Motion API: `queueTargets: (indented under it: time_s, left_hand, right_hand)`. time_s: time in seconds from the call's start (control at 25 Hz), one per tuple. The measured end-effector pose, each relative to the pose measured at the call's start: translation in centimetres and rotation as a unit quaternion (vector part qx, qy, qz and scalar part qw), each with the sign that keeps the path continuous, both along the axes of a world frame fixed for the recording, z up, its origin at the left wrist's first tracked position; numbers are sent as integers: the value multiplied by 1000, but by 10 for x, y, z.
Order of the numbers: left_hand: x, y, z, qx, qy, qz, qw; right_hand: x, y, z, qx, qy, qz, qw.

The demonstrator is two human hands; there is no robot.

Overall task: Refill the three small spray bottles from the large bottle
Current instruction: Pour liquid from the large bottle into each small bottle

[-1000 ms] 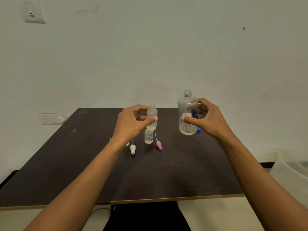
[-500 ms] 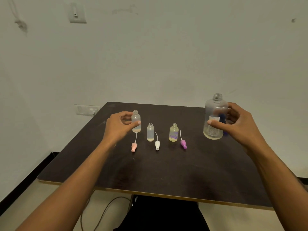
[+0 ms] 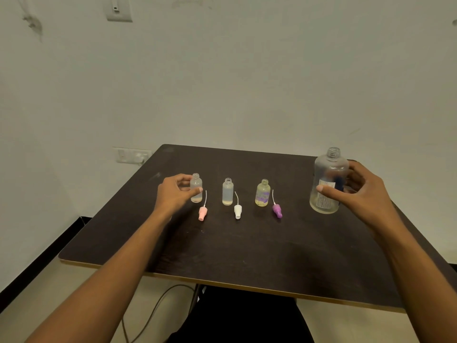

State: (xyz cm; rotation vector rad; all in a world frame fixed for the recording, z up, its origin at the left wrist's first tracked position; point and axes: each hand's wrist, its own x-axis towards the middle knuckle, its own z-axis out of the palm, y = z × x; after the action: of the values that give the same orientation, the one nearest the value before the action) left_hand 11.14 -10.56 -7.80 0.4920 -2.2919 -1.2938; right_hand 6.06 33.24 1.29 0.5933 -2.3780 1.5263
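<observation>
Though all uncapped, barely started tbh. Left hand [image 3: 173, 194] pinching the first small bottle [image 3: 196, 188] at 10 o'clock on the table [image 3: 247, 256], pink sprayer [image 3: 202, 213] lying at its 5 o'clock. Middle bottle [image 3: 227, 191] plus white sprayer [image 3: 238, 211], then yellowish bottle [image 3: 262, 193] plus purple sprayer [image 3: 277, 211], all low by the look. Right hand [image 3: 358, 191] wrapped round the open large bottle [image 3: 327, 184] at 2 o'clock, upright. Guessing no pour done yet, so all three left to fill and recap.
</observation>
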Motion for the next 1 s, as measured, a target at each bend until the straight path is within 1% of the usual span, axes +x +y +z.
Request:
queueTargets:
  time_s: [0.56, 1.0]
  left_hand:
    - [6, 1, -14, 13, 4, 3, 1000]
    - [5, -2, -21, -2, 3, -4, 1000]
  right_hand:
    - [-3, 11, -5, -9, 1, -11, 1000]
    - [-15, 33, -12, -25, -12, -66, 997]
